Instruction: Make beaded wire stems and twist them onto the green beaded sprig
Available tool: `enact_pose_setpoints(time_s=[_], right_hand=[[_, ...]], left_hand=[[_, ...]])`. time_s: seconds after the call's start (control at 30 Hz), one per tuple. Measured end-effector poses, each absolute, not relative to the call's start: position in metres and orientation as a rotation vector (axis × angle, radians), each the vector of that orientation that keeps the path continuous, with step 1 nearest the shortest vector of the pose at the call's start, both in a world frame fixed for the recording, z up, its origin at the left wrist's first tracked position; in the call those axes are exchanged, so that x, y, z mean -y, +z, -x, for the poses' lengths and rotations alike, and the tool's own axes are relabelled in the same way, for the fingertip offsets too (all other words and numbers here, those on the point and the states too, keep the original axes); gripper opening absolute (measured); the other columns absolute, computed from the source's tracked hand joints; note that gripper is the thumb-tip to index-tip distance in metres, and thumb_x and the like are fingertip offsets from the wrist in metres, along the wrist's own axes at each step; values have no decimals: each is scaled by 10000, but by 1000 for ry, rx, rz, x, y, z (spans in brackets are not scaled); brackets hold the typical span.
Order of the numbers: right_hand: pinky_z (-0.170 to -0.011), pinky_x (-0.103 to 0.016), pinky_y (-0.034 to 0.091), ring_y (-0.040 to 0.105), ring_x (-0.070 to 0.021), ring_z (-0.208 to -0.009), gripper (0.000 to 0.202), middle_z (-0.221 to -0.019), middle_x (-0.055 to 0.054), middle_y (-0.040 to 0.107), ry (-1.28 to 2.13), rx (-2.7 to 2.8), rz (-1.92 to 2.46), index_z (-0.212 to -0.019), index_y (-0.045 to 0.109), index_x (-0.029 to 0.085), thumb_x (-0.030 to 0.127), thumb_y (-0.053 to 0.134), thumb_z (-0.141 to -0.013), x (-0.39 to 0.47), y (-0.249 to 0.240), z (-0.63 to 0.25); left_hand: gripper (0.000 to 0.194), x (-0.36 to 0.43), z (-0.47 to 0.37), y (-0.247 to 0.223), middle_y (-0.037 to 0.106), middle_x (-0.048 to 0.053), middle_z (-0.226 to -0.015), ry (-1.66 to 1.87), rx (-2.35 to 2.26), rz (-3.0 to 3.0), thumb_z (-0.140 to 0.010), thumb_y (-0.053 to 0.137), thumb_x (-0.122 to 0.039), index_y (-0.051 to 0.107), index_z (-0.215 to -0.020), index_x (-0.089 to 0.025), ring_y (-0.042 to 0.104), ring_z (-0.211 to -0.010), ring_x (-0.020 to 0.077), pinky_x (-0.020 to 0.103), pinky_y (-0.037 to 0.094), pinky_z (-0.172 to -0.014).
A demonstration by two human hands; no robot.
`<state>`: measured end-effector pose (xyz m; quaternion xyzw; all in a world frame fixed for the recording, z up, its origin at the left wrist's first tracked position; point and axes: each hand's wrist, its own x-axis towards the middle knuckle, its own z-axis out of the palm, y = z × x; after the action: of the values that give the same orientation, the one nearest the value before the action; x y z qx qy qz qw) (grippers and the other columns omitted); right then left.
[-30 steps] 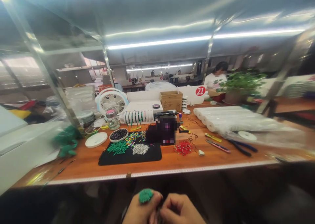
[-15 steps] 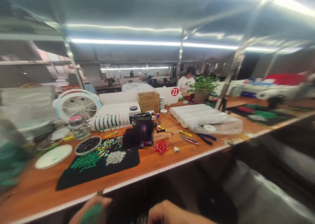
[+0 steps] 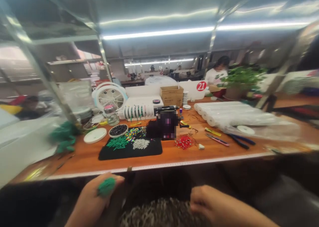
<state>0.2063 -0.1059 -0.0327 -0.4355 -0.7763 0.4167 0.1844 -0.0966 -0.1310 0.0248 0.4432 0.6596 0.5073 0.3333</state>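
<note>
Below the table edge, over a patterned garment [image 3: 159, 213] on my lap, both hands are up. My left hand [image 3: 92, 197] has curled fingers, mostly turned from view, with a bright green patch [image 3: 106, 187] between thumb and wrist. My right hand [image 3: 205, 200] is closed in a fist; whatever it may hold is hidden. Nearest to them on the table lies a black mat [image 3: 129, 151] with green strips [image 3: 118, 142], silvery small pieces [image 3: 141, 144] and multicoloured beads [image 3: 133, 133]. Beside the mat is a pile of red pieces [image 3: 183, 142].
Behind the mat stand a round dish of dark pieces [image 3: 118, 130], a row of white spools [image 3: 137, 112] and a white fan [image 3: 111, 97]. Pliers [image 3: 240, 140], a pink-handled tool [image 3: 218, 140] and wrapped white rolls [image 3: 219, 112] lie rightward. A person [image 3: 216, 72] sits beyond a plant [image 3: 239, 80].
My view has turned left, so the table appears further right. Both hands have come up higher into view and moved apart. The things on the table look unmoved.
</note>
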Motion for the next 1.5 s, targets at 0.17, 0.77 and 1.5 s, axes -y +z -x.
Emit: enact_pose_setpoints(time_s=[0.17, 0.77, 1.5], right_hand=[[-764, -285, 467, 599, -206, -875, 480, -1009, -71, 638, 1651, 1764, 867, -1049, 609, 199, 354, 767, -622, 107, -23, -150], [-440, -192, 293, 407, -71, -413, 467, -456, 62, 445, 2020, 1473, 916, -609, 477, 169, 607, 641, -624, 112, -92, -105], [-409, -184, 302, 391, -70, -404, 307, -501, 41, 511, 1835, 1439, 1031, -637, 517, 166, 445, 602, -732, 109, -74, -114]], left_hand=[[194, 139, 55, -1, 631, 38, -490, 1105, -1461, -1249, -544, 776, -334, 648, -469, -208, 588, -553, 217, 276, 435, -507], [387, 9, 173, 17, 692, 88, -1043, 289, -2078, -2269, -726, 441, -68, 664, -1017, -190, 607, -988, 243, 307, 413, -870], [243, 62, 120, 32, 500, -59, -446, 873, -1930, -1757, -807, 495, -428, 546, -793, -191, 457, -419, 115, 209, 343, -440]])
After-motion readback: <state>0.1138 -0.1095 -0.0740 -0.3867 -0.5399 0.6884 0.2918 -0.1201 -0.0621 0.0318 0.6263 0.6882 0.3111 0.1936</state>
